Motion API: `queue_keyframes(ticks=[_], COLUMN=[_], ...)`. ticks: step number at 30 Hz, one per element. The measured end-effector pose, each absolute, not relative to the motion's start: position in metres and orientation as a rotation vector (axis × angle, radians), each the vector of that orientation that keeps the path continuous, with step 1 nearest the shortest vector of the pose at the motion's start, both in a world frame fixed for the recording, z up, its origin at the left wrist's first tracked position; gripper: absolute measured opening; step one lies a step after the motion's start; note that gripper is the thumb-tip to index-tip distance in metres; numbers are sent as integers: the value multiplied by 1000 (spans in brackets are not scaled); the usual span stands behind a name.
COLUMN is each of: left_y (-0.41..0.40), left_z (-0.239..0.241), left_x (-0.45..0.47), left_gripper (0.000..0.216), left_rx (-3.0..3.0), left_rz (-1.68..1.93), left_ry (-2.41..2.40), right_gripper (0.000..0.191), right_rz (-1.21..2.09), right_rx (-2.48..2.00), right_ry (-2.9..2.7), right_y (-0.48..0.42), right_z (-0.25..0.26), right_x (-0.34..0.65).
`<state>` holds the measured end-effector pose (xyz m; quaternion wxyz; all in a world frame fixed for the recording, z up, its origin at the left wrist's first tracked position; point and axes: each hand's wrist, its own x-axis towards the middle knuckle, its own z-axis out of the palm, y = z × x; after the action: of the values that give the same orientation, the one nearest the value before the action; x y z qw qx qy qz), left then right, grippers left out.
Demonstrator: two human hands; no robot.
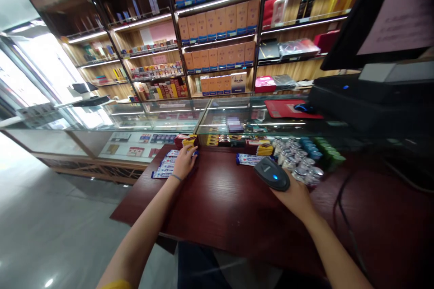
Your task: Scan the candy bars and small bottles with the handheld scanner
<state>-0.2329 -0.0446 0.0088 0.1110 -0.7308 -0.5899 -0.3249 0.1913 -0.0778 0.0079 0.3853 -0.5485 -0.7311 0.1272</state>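
1. I have the scanner (271, 174) in my right grip (295, 193), wrapped firmly round its handle; its blue light shows. It is over the right half of the surface (217, 198), in front of the blue-and-white packets (249, 159) by the far edge.
2. My left grip (184, 163) is at the far left corner, fingers partly bent. It lies next to a row of blue-and-white sachets (167, 165) and the red-and-yellow packs (187, 140); I cannot tell whether it pinches anything.
3. Progress, as I judge it: the work is under way, with the scanner in hand and goods laid out in two groups, left and right. Which are done and which are left does not show.
4. Along the far edge, rightward, stand silver-topped cans (300, 160), then blue cans (310, 148) and green cans (328, 151).
5. Beyond the far edge is a glass case (210, 110).
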Motion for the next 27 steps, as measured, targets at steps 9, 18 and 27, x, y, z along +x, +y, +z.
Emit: queue_keyframes(ticks=[9, 18, 27], left_y=[-17, 10, 8], left_z=[-2, -26, -34], left_x=[-79, -8, -6], left_gripper=[36, 35, 38], left_rx=[-2384, -2563, -2538], left_rz=[-1226, -1135, -916], left_ry=[-1593, -1589, -1608], right_gripper=[50, 53, 39], right_rz=[307, 184, -8], right_rx=[-1485, -1600, -1703], right_ry=[-1737, -1685, -1740], right_y=[-74, -74, -80], right_z=[16, 18, 29], right_x=[227, 243, 239])
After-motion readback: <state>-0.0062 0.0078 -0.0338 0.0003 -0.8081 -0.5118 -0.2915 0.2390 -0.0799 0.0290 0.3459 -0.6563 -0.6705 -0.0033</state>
